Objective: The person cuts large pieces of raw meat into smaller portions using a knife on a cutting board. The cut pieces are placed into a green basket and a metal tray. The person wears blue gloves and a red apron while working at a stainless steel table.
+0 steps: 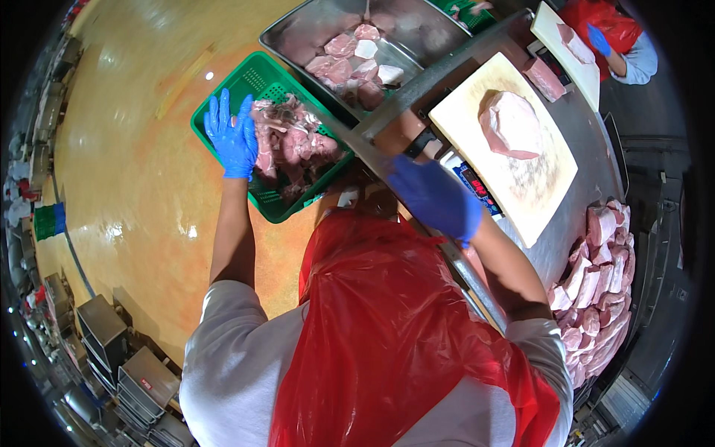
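My left hand (232,138), in a blue glove, is open with its fingers stretched out over the left side of a green perforated basket (269,211). Its thumb side lies against a heap of meat trimmings (294,145). My right hand (436,195), also gloved in blue, is smeared by motion between the basket and a cutting board (555,190). From it a long, blurred grey blade of a knife (365,149) points toward the basket. A large pale piece of meat (511,125) rests on the board. A scale with a lit display (477,186) sits beside that board's left edge.
A steel bin (298,33) with cut meat pieces stands beyond the basket. Many meat slabs (599,290) are piled at the right. Another person's gloved hand (598,39) is near a second board (588,78) at the far right. Metal racks (145,380) stand at lower left.
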A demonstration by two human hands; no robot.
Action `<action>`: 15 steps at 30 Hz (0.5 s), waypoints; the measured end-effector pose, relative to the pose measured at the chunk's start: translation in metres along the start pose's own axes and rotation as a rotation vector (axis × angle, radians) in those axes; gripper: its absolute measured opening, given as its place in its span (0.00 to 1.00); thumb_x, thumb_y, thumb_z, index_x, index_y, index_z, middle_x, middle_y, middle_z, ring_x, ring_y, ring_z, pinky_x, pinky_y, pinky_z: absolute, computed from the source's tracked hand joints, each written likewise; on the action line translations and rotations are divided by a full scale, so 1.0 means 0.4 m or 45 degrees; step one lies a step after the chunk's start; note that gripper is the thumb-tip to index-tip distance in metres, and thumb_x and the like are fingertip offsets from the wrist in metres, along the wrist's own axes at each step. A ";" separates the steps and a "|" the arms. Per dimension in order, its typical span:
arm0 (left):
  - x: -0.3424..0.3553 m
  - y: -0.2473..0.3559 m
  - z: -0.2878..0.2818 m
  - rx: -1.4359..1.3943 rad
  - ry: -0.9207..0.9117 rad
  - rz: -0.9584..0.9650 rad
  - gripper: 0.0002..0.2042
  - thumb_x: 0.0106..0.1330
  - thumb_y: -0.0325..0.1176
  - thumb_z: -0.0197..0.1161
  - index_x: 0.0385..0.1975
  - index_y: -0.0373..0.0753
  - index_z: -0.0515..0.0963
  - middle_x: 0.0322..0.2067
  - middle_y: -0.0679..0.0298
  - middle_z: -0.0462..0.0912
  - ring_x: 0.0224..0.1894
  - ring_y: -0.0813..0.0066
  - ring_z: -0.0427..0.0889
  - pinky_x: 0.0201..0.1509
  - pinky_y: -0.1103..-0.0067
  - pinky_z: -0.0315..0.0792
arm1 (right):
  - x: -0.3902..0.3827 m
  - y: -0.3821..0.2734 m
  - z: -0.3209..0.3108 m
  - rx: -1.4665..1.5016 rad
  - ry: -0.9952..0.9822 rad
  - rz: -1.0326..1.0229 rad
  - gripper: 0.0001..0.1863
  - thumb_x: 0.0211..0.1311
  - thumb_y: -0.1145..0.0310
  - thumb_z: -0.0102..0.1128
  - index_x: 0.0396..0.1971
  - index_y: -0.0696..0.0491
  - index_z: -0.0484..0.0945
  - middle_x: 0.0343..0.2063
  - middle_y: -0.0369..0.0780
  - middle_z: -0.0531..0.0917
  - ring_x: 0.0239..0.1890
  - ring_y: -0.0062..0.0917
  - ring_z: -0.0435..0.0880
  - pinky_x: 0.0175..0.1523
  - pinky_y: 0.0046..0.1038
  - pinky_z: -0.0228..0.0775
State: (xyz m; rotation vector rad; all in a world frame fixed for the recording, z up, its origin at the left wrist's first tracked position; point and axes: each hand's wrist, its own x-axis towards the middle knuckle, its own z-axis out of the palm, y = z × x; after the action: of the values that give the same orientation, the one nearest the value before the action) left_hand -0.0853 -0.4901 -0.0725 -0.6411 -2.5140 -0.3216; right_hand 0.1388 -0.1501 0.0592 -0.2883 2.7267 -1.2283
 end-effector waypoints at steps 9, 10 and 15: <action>0.265 0.685 0.081 -1.364 0.175 0.471 0.11 0.68 0.27 0.61 0.48 0.35 0.77 0.46 0.46 0.82 0.43 0.49 0.82 0.48 0.64 0.77 | -0.287 0.018 -0.239 0.378 0.969 0.758 0.12 0.78 0.64 0.49 0.40 0.57 0.75 0.25 0.35 0.79 0.22 0.14 0.75 0.28 0.19 0.69; 0.302 0.790 0.076 -1.129 0.244 0.766 0.18 0.67 0.29 0.64 0.55 0.34 0.73 0.46 0.43 0.82 0.41 0.47 0.82 0.47 0.64 0.78 | -0.310 0.015 -0.260 0.400 1.103 0.731 0.11 0.78 0.64 0.49 0.40 0.57 0.75 0.25 0.35 0.79 0.23 0.14 0.75 0.29 0.20 0.69; 0.352 1.195 0.058 -0.814 -0.964 0.424 0.55 0.45 0.66 0.70 0.69 0.36 0.61 0.56 0.38 0.74 0.60 0.39 0.72 0.67 0.58 0.66 | -0.505 0.042 -0.266 0.110 1.470 0.815 0.11 0.76 0.66 0.51 0.37 0.58 0.75 0.23 0.37 0.80 0.22 0.17 0.76 0.30 0.23 0.68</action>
State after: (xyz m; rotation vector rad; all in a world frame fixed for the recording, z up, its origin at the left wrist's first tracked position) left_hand 0.0386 -0.0181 0.0304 -1.6718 -2.9000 -0.9114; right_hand 0.3118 -0.0158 0.1258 1.6407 3.0179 -1.5391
